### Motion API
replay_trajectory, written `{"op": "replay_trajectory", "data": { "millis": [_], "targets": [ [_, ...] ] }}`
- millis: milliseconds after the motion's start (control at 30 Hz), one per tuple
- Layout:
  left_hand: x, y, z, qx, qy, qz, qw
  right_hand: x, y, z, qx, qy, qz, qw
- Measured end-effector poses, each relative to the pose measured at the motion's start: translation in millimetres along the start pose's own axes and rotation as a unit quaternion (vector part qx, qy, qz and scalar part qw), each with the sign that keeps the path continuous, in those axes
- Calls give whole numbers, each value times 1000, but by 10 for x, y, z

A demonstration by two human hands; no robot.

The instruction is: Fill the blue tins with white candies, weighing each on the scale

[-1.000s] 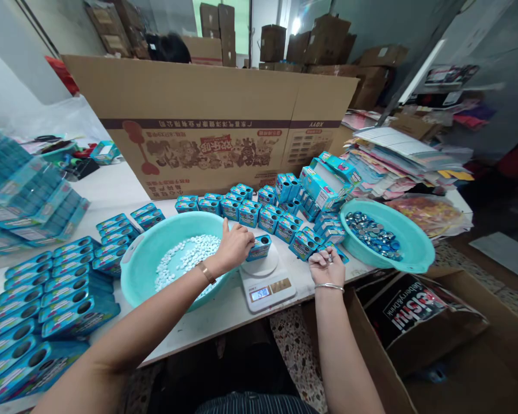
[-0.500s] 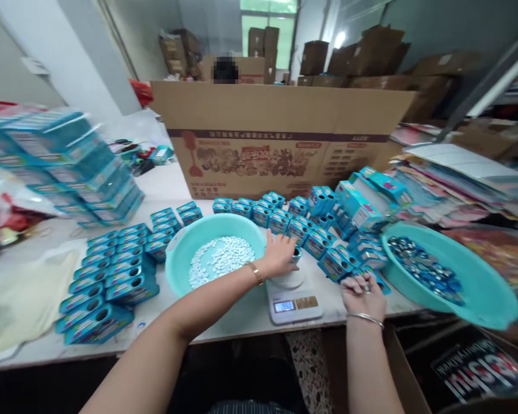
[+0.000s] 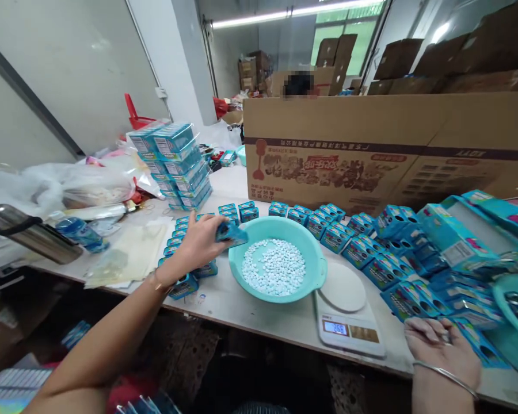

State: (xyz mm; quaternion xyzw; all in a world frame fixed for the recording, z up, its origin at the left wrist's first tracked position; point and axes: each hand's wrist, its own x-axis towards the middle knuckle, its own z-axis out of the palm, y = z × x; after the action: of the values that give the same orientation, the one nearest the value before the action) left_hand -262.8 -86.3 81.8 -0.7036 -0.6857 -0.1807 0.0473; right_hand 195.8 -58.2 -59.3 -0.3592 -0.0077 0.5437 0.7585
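Note:
My left hand point(image 3: 202, 244) is closed around a small blue box point(image 3: 232, 234), held tilted above the left rim of a turquoise basin point(image 3: 319, 270). Small pale-blue pellets point(image 3: 278, 267) cover part of the basin's bottom. Below my left hand stand rows of similar blue boxes point(image 3: 185, 284), partly hidden by it. My right hand point(image 3: 438, 345) is closed, fingers curled, at the table's front right. Something small and shiny shows at its fingers, and I cannot make out what it is. Beside it is a white kitchen scale point(image 3: 343, 293) with a lit display and a bare round plate.
More blue boxes with round holes point(image 3: 388, 267) line the right side. A second basin point(image 3: 511, 305) with shiny blue pieces stands at far right. Wrapped box stacks point(image 3: 181, 167), a steel flask point(image 3: 30, 230) and a plastic bottle point(image 3: 82, 233) are left. A large carton point(image 3: 328, 155) blocks the back.
My left hand has carried the small blue box from the scale leftward across the basin. The view has turned left. My right hand stays closed near the scale's right side.

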Motion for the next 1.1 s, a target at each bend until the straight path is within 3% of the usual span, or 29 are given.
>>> {"op": "replay_trajectory", "data": {
  "millis": [67,133,267,500,667,767,900,967,1100],
  "targets": [
    [-282,-312,17,44,-25,-33,998,5,113,47,0,-5,12,1000],
    [-584,-479,111,48,-59,-42,996,-7,219,117,0,-12,25,1000],
    [-1011,-502,396,33,-101,-47,993,-81,376,281,-9,-15,49,999],
    [-999,-521,893,116,-62,-57,990,-203,438,393,-24,-19,46,998],
    [-905,-505,946,86,26,-68,994,-185,314,260,-12,19,35,999],
    [-596,-327,810,-27,61,-11,998,-169,274,201,-3,17,33,999],
    [288,138,809,-144,27,104,984,-191,373,201,-1,-15,50,999],
    [850,400,977,-131,-4,142,981,-215,464,193,14,-17,73,997],
    [1869,792,1485,-1,-110,178,978,-193,533,41,31,-24,107,993]
  ]
}}
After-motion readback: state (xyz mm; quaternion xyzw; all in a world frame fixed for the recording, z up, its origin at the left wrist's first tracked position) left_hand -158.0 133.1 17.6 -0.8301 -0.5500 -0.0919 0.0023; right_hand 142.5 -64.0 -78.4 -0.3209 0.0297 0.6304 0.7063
